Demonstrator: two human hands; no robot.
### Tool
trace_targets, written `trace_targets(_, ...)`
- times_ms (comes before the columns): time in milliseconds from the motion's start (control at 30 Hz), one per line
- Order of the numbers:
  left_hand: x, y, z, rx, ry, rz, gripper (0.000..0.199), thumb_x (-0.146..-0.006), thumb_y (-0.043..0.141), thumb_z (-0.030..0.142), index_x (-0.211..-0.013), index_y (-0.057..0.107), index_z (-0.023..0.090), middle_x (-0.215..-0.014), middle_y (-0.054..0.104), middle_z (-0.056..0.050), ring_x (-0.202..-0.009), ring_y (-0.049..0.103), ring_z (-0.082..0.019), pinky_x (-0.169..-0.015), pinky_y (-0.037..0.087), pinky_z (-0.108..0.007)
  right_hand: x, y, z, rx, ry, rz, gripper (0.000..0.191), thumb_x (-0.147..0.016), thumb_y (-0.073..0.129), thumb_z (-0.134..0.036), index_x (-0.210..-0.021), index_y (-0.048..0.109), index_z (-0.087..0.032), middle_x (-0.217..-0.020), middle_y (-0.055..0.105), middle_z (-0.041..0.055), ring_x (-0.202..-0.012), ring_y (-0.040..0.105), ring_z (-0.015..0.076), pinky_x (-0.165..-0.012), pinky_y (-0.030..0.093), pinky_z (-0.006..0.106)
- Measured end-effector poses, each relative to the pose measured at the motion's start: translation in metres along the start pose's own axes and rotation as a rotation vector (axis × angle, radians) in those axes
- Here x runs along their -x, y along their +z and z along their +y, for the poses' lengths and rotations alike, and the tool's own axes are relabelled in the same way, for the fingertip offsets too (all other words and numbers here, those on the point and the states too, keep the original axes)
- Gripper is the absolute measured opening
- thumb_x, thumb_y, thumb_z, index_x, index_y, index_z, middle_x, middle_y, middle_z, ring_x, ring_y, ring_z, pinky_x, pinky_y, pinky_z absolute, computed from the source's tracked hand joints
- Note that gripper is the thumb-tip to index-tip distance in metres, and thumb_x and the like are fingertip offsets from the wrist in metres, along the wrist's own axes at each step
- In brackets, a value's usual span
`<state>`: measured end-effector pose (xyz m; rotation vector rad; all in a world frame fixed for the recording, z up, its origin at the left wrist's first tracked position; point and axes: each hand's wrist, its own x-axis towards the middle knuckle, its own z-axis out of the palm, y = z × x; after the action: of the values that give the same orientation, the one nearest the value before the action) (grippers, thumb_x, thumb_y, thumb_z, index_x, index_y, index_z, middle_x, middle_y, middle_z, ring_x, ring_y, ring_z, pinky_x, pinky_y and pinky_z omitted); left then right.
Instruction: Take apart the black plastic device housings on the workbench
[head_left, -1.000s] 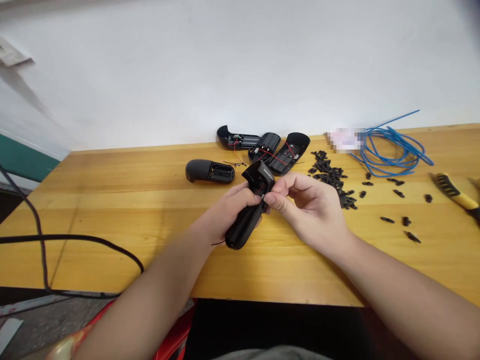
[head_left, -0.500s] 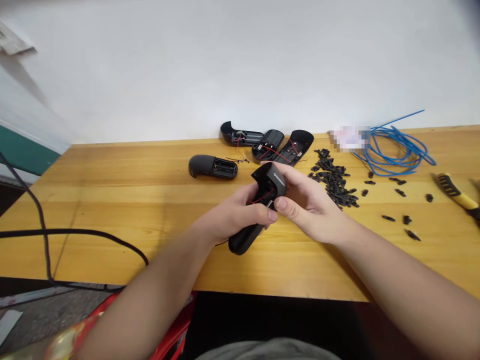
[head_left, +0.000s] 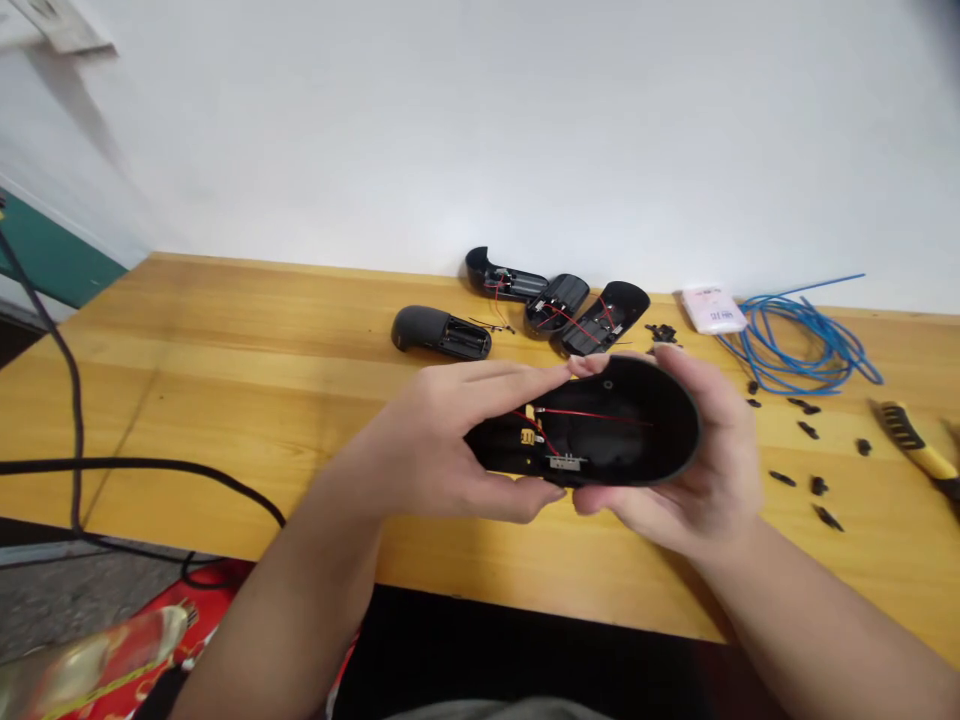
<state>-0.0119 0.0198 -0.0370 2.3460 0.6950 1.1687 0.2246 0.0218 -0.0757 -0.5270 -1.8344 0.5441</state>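
Left hand (head_left: 435,440): clamps both edges of the narrower end of the open casing (head_left: 656,440).
Right hand (head_left: 716,470): wraps around the rounded end, clamped on the same casing.
Casing position: hangs over the front of the table (head_left: 300,300), between both hands, hollow side toward the viewer.
Done inside: already carries red wires (head_left: 592,413), yellow tabs (head_left: 528,437) and a silver block (head_left: 566,463) by the near edge; seems partly assembled.
Left to do: shows no cover over the hollow, so looks unfinished there; cannot tell whether every wire end is fixed.
Wired casings (head_left: 559,303): lie near the wall (head_left: 375,130), three in all, open, with red wires showing; look similarly incomplete.
Dark casing (head_left: 421,327): rests just left of those, with an open slot at one end.
Small black pieces (head_left: 782,479): lie scattered at the right, with more behind the right hand.
Pink packet (head_left: 712,312): bears print too small to read; sits beside a coiled blue cord (head_left: 814,345).
Yellow-and-black handle (head_left: 922,440): shows no readable brand.
Casing markings: show no legible lettering.
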Motion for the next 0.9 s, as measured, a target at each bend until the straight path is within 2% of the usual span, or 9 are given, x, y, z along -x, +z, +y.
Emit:
trace_targets(133,0.002,-0.006,-0.005,-0.046,0.054,-0.047,0.074,-0.085,0.083,0.034,-0.152,0.055,0.019,-0.134,0.073,-0.014,-0.115,0.075,-0.025,-0.096,0.061,-0.031,-0.002,-0.012,0.0,0.061,0.071,-0.167,0.106,-0.077,0.093,-0.042,-0.165,0.034,-0.036,-0.147,0.062,0.0081,-0.131,0.065,0.0308,-0.116,0.055,0.046)
trace_targets(233,0.003,-0.007,-0.007,-0.079,0.08,-0.075,0.076,-0.09,0.079,0.036,-0.158,0.047,0.023,-0.138,0.071,-0.014,-0.121,0.072,-0.025,-0.101,0.06,-0.033,-0.002,-0.015,0.001,0.049,0.086,-0.169,0.103,-0.077,0.092,-0.031,-0.164,0.037,-0.036,-0.147,0.061,0.0059,-0.132,0.064,0.0284,-0.117,0.053,0.04)
trace_targets(333,0.005,-0.008,-0.008,-0.145,0.116,-0.081,0.076,-0.093,0.076,0.042,-0.16,0.044,0.025,-0.142,0.068,-0.015,-0.124,0.07,-0.026,-0.101,0.06,-0.034,-0.002,-0.011,0.0,0.02,0.071,-0.126,0.103,-0.072,0.094,-0.023,-0.161,0.042,-0.033,-0.143,0.062,0.0063,-0.129,0.065,0.026,-0.116,0.053,0.036)
trace_targets(467,0.008,-0.009,-0.005,-0.237,0.112,-0.123,0.067,-0.095,0.073,0.039,-0.154,0.048,0.019,-0.143,0.065,-0.019,-0.124,0.07,-0.028,-0.099,0.061,-0.037,-0.003,-0.004,-0.005,-0.032,0.142,-0.113,0.1,-0.073,0.088,-0.016,-0.159,0.04,-0.032,-0.144,0.059,0.0112,-0.134,0.061,0.031,-0.119,0.051,0.048)
trace_targets(567,0.008,-0.01,-0.003,-0.278,0.075,-0.17,0.058,-0.097,0.069,0.037,-0.149,0.052,0.017,-0.145,0.064,-0.02,-0.125,0.069,-0.03,-0.101,0.06,-0.041,-0.002,0.0,-0.007,-0.043,0.182,-0.101,0.095,-0.075,0.086,-0.018,-0.156,0.04,-0.034,-0.142,0.059,0.0107,-0.131,0.062,0.033,-0.117,0.052,0.055)
trace_targets(733,0.004,-0.008,0.002,-0.328,0.082,-0.192,0.042,-0.098,0.066,0.034,-0.133,0.064,0.012,-0.136,0.068,-0.022,-0.116,0.072,-0.032,-0.092,0.062,-0.042,0.0,0.003,-0.006,-0.055,0.223,-0.091,0.091,-0.076,0.084,-0.021,-0.154,0.039,-0.034,-0.14,0.059,0.0101,-0.127,0.063,0.0341,-0.115,0.053,0.057)
trace_targets(900,0.004,-0.007,0.002,-0.362,0.085,-0.151,0.032,-0.094,0.067,0.033,-0.121,0.071,0.016,-0.129,0.071,-0.02,-0.109,0.074,-0.03,-0.088,0.062,-0.04,0.001,0.008,-0.006,-0.023,0.221,-0.073,0.084,-0.078,0.081,-0.022,-0.151,0.04,-0.031,-0.136,0.06,0.0118,-0.126,0.062,0.0344,-0.113,0.054,0.057)
